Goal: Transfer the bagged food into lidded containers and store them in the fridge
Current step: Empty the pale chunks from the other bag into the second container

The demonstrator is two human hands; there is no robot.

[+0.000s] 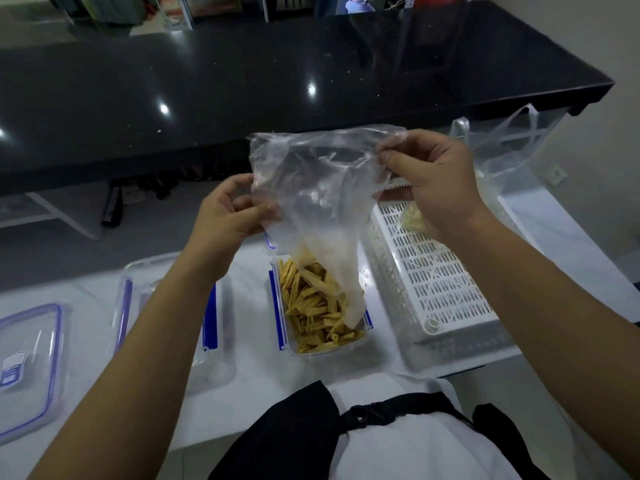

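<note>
left hand [228, 213] and right hand [429, 178] pinched the clear bag [311, 202] upturned, mouth hanging in the container [322, 306], apparently so the yellow strips [311, 306] dropped inside

Left lid [31, 368] cut off by frame edge.

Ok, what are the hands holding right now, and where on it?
Both grip the clear plastic bag upturned over the container: left hand pinches its left edge, right hand its upper right corner.

Dim, soft picture; ceiling-light glare spots on the black counter [242, 81].
</note>
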